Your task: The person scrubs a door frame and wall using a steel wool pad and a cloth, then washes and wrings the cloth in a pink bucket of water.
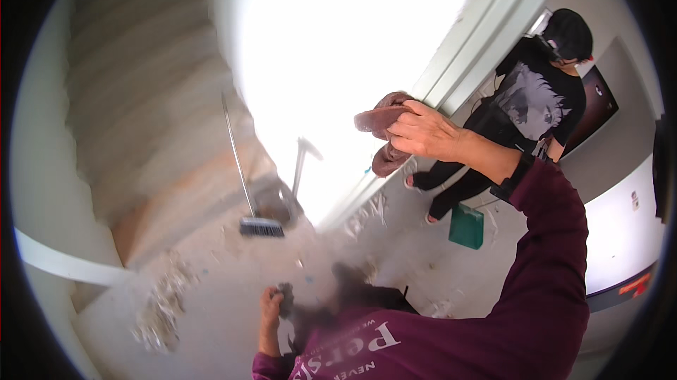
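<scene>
My right hand (426, 134), raised to the pale door frame (449, 81), grips a bunched brown cloth (386, 115). Folds of the cloth hang on both sides of my fingers, over the frame's edge. Low in the view, beside my body, my left hand (271, 300) is closed around a crumpled dark grey thing (285, 299), perhaps a rag. Its lower part is blurred. A very bright white surface (338, 52) fills the space left of the frame.
Stairs (148, 89) lie at left. A long-handled broom (262, 226) stands near their foot. Plastic scraps (164, 306) are heaped on the floor. Beyond the frame stand another person (539, 94) in black clothes, a green dustpan or bin (466, 225) and a dark screen (595, 100).
</scene>
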`<state>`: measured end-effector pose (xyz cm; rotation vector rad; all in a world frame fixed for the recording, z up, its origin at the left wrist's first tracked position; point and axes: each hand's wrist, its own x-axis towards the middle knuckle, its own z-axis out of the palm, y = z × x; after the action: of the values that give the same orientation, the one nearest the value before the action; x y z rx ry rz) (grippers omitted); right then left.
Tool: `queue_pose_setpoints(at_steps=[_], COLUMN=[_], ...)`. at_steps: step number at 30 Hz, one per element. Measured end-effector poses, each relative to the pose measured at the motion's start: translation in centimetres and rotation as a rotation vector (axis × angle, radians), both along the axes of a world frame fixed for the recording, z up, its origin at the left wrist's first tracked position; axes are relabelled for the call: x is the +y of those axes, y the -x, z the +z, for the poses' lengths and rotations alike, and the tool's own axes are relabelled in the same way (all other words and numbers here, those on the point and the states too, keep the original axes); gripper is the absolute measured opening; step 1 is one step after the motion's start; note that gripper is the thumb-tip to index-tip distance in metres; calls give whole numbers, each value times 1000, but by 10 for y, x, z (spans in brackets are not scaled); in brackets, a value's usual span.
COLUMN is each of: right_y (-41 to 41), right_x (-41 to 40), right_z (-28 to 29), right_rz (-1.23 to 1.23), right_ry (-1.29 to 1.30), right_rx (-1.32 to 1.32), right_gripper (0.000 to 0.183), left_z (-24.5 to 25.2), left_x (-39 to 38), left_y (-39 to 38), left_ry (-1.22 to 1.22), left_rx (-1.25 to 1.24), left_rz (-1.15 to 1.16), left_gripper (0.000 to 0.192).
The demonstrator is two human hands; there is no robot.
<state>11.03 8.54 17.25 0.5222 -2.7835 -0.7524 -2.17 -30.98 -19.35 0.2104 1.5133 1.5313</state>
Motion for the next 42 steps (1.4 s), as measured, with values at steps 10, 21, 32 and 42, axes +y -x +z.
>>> queue_pose_setpoints(at_steps=[10,21,32,42], right_y=[-12,9,-5,98], right_x=[-13,3,-6,47], right_z=[195,260,121,402], right_rz=[-48,-103,-29,15], right_ry=[-395,-411,-286,-610], right_rx=[608,988,674,1162], right_gripper=[12,30,6,16], left_z=[-51,-75,46,38], left_x=[-4,9,-31,28], left_y=[51,54,77,115], left_ry=[-84,-291,-105,-252], left_rx=[115,-208,-13,12], left_rz=[47,-178,-141,58], left_gripper=[18,14,21,20])
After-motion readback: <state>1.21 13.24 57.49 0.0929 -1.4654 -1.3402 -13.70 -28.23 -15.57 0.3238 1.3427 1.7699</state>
